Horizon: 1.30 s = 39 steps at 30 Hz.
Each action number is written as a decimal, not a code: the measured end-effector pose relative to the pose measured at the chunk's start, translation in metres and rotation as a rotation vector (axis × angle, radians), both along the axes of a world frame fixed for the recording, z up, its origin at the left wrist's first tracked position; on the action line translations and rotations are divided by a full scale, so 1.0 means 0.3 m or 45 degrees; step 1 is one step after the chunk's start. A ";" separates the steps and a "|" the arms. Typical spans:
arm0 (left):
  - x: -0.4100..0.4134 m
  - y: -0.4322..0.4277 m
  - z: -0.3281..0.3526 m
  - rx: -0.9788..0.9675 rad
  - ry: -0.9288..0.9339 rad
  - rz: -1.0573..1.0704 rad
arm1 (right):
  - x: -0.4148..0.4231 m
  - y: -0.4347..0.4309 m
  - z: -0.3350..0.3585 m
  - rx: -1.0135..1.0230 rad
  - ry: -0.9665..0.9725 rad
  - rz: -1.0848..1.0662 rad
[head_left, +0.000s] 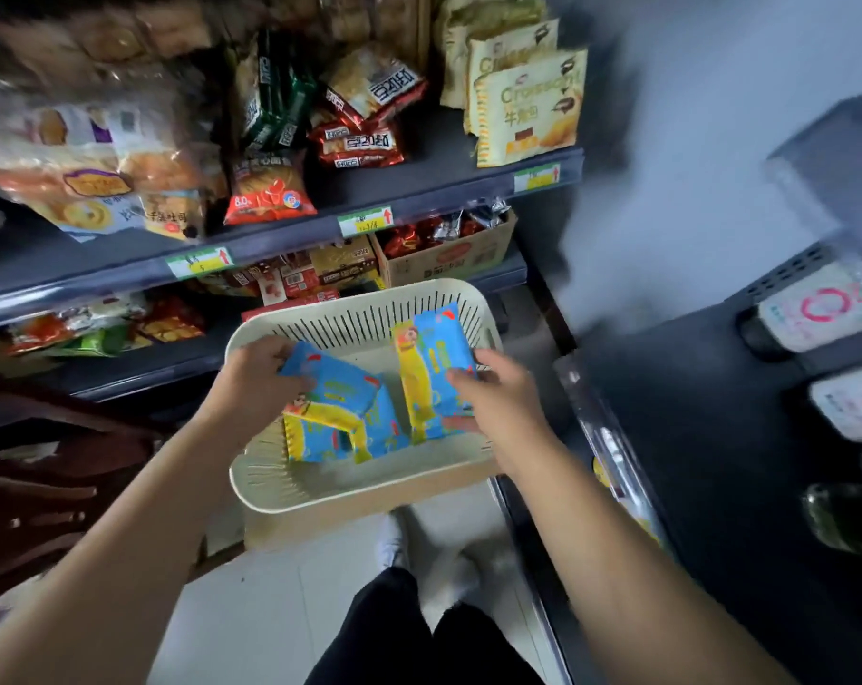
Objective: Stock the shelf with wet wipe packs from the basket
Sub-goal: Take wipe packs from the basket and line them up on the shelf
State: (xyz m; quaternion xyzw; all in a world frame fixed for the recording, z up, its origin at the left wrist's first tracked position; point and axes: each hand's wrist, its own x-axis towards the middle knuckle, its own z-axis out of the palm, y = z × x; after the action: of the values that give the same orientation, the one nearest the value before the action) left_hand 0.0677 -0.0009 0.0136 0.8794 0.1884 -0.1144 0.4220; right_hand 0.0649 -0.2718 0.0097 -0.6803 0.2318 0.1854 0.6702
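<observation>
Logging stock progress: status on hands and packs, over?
Left hand grips one wet wipe pack. Right hand grips second pack. Both inside basket, more packs beneath. Nothing blocking.

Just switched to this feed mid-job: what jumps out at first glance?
The cream basket at centre draws the eye with its bright blue-and-yellow contents: the left hand grips a tilted pack, the right hand holds an upright pack near the far right corner, and a third pack lies flat beneath. Behind and to the left, dark shelves are crowded with snack bags, with croissant packs at the upper right end.
</observation>
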 end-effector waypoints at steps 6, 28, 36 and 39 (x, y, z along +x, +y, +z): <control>-0.130 -0.163 0.232 -0.297 -0.143 0.197 | -0.090 -0.143 0.245 0.080 -0.190 0.080; -0.675 -0.427 0.623 -0.779 -0.432 -0.144 | -0.949 -0.306 0.781 0.123 -0.788 -0.255; -0.942 -0.700 0.801 -0.935 -0.528 -0.427 | -1.341 -0.481 0.913 -0.038 -0.936 -0.490; -1.025 -0.855 0.901 -1.059 -0.552 -0.514 | -1.472 -0.577 0.974 -0.134 -1.001 -0.625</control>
State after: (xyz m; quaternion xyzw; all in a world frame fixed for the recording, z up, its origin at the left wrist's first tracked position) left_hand -0.2399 -0.2572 0.2838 0.6593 -0.1386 -0.0738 0.7353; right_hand -0.3766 -0.4449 0.3018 -0.6570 0.1236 -0.2626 0.6957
